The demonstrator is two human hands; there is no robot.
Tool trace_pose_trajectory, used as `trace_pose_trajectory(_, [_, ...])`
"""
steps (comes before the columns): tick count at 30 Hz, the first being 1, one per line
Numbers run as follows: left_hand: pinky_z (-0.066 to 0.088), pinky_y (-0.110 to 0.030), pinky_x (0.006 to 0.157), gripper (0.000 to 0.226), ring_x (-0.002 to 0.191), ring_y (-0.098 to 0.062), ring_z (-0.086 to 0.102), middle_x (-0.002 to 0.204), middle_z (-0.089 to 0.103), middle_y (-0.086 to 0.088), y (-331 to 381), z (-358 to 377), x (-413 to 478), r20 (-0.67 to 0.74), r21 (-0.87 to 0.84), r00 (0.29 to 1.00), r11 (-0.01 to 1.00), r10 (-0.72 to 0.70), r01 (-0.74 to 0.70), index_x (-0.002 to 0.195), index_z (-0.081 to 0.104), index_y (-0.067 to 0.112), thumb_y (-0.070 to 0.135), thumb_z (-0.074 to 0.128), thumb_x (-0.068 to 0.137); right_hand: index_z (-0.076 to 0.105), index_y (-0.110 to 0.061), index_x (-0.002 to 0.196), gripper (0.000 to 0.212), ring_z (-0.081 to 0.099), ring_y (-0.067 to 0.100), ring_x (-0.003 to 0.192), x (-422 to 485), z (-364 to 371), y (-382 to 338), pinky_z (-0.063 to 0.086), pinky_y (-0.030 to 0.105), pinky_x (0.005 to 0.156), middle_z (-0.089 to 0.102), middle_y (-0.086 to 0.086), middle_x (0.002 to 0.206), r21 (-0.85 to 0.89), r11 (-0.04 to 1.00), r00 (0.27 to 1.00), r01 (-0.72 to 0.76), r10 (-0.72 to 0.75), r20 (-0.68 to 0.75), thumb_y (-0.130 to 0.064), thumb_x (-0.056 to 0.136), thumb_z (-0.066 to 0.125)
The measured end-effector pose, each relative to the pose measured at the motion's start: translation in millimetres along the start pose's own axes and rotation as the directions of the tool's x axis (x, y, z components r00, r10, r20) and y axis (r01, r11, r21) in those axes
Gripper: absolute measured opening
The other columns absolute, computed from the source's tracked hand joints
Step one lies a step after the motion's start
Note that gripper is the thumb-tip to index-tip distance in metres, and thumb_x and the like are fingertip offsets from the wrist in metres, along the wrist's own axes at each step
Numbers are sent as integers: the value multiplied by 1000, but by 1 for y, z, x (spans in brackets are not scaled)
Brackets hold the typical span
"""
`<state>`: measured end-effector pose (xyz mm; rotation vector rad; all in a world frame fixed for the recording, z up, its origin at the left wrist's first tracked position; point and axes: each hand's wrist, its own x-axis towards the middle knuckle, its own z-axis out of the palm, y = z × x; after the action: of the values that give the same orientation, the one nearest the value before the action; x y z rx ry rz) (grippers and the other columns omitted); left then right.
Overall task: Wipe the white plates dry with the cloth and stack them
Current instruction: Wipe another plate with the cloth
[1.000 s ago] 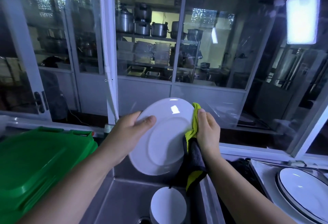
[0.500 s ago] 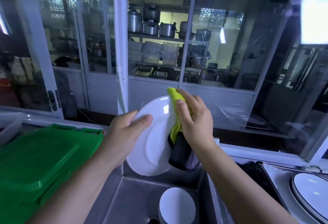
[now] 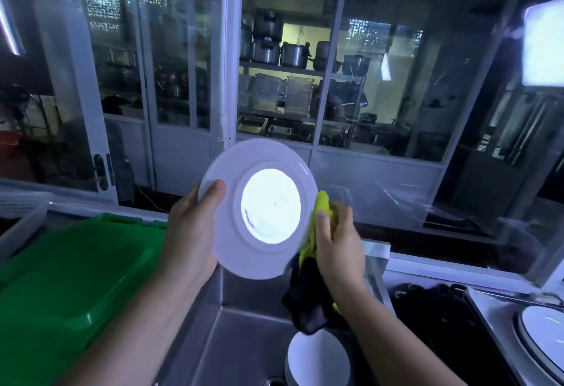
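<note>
Grips white plate [image 3: 259,208] at its left rim with left hand [image 3: 189,233], thumb curled over the front, fingers hidden behind. Clamps fingers of right hand [image 3: 338,248] round a bunched cloth [image 3: 308,251] against the right rim. Holds the plate upright above a steel sink [image 3: 244,340]. Round, smooth, glossy, with glare in the well; cloth soft, yellow-green above, dark end hanging. Half a second ago pressed the cloth on the upper face; now at the edge, plate turned squarely forward. More white plates [image 3: 317,358] below; green plastic lid [image 3: 70,278] left; dark-rimmed plates [image 3: 543,333] on the counter [image 3: 491,315] right.
</note>
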<state>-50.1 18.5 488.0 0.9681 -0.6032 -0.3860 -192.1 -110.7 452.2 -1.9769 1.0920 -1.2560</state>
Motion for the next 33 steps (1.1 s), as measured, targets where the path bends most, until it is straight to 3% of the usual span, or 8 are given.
trace_pose_trajectory(4, [50,-39,76,14,81,-19,66,82,71,2,-15,-7,5,5,-5,999,999,-54,54,75,73,27,39,65,77,52,-20,118,32,58,31,81,8,-2,-27,37,31,57,52,3,113,-274,904,926,329,-365,-94,-40,93,51])
trace_pose_trajectory(8, [54,-27,61,16,71,-14,71,78,75,3,-30,4,4,-17,-48,997,996,-78,77,79,76,26,25,63,88,64,-14,115,39,58,31,68,-3,11,-50,37,27,47,56,12,107,-445,687,775,575,-631,27,-42,90,50])
trace_pose_trajectory(13, [50,-56,93,27,103,-32,66,111,68,-13,-37,6,18,-52,-86,982,980,-184,179,89,75,22,42,66,72,69,-20,115,33,57,26,66,-28,11,-16,43,30,46,61,8,102,-382,567,658,730,-733,170,-39,92,54])
trace_pose_trajectory(16, [48,-56,96,21,104,-29,65,111,69,-8,-45,11,22,-15,-80,979,976,-203,202,86,76,30,43,67,72,70,-20,114,33,57,21,68,-31,-13,16,41,26,49,63,6,101,-435,599,717,672,-673,181,-39,92,54])
trace_pose_trajectory(18, [49,-49,95,9,95,-21,66,92,74,6,-55,20,21,12,-67,977,975,-214,214,79,76,35,39,68,78,71,-20,113,35,60,23,68,-27,-35,31,41,26,48,63,5,101,-492,635,781,596,-600,172,-40,90,53])
trace_pose_trajectory(21, [51,-33,78,21,79,-11,65,72,70,17,-71,40,13,84,-44,967,969,-241,245,73,74,37,30,63,89,68,-21,117,39,62,29,70,-16,-69,42,50,33,49,61,5,107,-554,711,875,433,-478,70,-42,89,50])
trace_pose_trajectory(26, [51,-17,49,28,68,-4,70,78,75,13,-85,88,-18,284,-26,921,958,-267,286,76,76,41,28,57,93,60,-27,127,41,56,22,99,8,-118,54,49,32,69,53,0,114,-510,818,930,267,-356,-85,-45,93,45])
trace_pose_trajectory(33, [54,-35,70,20,86,-15,72,94,76,5,-108,167,-63,379,12,871,942,-313,334,89,76,35,43,61,79,52,-39,134,37,45,-18,89,-15,-194,134,35,6,67,44,-12,104,-332,942,968,-41,-45,-247,-38,100,39])
